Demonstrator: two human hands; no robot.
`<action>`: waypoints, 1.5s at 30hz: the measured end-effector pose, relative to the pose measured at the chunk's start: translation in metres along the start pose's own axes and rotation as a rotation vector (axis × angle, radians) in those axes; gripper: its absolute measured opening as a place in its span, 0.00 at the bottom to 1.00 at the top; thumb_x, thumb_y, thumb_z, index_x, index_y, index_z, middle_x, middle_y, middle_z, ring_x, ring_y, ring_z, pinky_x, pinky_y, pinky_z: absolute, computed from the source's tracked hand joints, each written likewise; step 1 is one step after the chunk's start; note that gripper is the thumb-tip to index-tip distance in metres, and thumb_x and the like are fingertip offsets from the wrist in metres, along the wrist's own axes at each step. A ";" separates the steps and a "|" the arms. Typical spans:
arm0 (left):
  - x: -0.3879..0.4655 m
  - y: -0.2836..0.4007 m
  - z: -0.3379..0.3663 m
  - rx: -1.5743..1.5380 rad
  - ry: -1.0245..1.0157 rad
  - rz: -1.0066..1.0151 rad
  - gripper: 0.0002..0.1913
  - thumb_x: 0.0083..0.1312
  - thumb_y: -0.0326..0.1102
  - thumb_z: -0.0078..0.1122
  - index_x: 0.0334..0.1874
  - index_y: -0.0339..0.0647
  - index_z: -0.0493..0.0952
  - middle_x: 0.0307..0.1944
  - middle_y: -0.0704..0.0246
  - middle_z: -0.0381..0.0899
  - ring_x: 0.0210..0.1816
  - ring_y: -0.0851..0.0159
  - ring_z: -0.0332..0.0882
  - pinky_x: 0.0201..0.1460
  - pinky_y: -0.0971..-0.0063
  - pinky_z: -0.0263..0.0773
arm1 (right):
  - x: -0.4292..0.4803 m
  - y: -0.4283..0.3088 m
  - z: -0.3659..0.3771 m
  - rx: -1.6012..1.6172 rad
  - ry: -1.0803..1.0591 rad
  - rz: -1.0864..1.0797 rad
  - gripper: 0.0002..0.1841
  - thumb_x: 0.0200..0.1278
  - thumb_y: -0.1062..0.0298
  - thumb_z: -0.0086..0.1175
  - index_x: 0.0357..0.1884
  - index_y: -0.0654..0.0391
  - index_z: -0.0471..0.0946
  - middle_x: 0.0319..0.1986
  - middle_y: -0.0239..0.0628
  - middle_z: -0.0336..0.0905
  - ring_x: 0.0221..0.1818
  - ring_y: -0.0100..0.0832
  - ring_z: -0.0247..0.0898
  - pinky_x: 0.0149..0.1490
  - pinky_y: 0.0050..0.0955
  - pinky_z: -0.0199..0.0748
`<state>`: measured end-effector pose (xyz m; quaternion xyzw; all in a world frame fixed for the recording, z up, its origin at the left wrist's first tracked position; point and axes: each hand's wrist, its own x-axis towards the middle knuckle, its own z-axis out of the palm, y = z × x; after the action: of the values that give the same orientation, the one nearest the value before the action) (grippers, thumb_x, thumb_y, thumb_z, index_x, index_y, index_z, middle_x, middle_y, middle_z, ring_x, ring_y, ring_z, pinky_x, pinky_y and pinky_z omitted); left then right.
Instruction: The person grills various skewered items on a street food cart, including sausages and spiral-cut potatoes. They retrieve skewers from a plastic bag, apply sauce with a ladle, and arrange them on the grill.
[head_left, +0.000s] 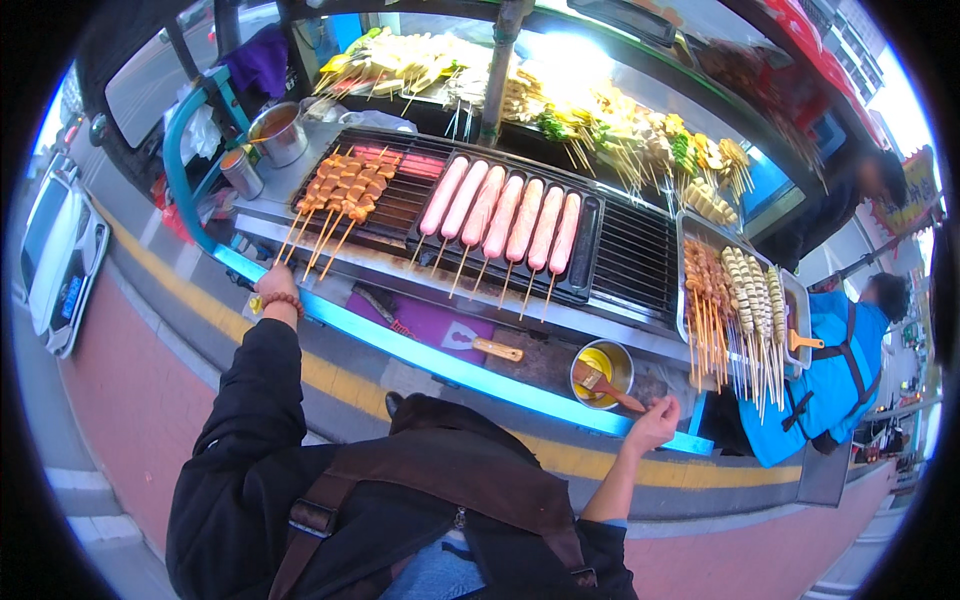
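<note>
At the left end of the grill, my left hand (277, 283) closes around the lower stick ends of the leftmost meat skewers (346, 184). Several of these skewers lie side by side over the grate, their sticks pointing toward me. My right hand (654, 426) is beside the handle end of a basting brush (600, 381), fingers curled; whether it touches the handle is unclear. The brush leans in a metal pot (628, 358) of yellow liquid, bristles down. Between my hands, several pink sausages on sticks (493, 214) rest in a black grooved pan (589, 247).
A wooden-handled scraper (495, 348) lies on the lower shelf behind a blue rail (450, 367). Sauce pot (279, 135) and metal can (241, 174) stand left. A tray (681, 277) of skewers sits right. A person in blue (832, 360) is beyond it. Food skewers (405, 64) line the back.
</note>
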<state>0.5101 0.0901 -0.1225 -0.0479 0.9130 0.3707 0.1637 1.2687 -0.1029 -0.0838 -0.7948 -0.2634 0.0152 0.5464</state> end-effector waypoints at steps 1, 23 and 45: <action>0.010 -0.001 0.008 -0.017 0.029 -0.049 0.34 0.60 0.50 0.65 0.59 0.26 0.69 0.50 0.49 0.83 0.53 0.53 0.83 0.56 0.69 0.76 | 0.000 0.001 0.000 0.006 0.004 -0.001 0.14 0.75 0.63 0.53 0.49 0.65 0.80 0.31 0.41 0.83 0.33 0.31 0.79 0.39 0.29 0.77; -0.230 -0.066 -0.122 -0.352 -0.770 1.216 0.12 0.68 0.32 0.64 0.50 0.33 0.82 0.40 0.65 0.86 0.39 0.70 0.83 0.44 0.74 0.78 | -0.161 -0.151 0.051 0.215 -0.822 -0.393 0.10 0.69 0.65 0.58 0.42 0.63 0.83 0.40 0.42 0.84 0.38 0.35 0.81 0.47 0.33 0.77; -0.252 0.016 -0.026 -0.306 -1.719 0.435 0.08 0.70 0.35 0.63 0.36 0.37 0.83 0.24 0.76 0.77 0.25 0.79 0.71 0.27 0.84 0.66 | -0.267 -0.255 0.215 1.179 -0.910 0.824 0.14 0.80 0.59 0.46 0.38 0.58 0.74 0.20 0.30 0.70 0.19 0.23 0.60 0.25 0.24 0.59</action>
<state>0.7368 0.0750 -0.0096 0.3986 0.4050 0.4189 0.7082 0.8697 0.0331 -0.0170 -0.3289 -0.0962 0.6657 0.6629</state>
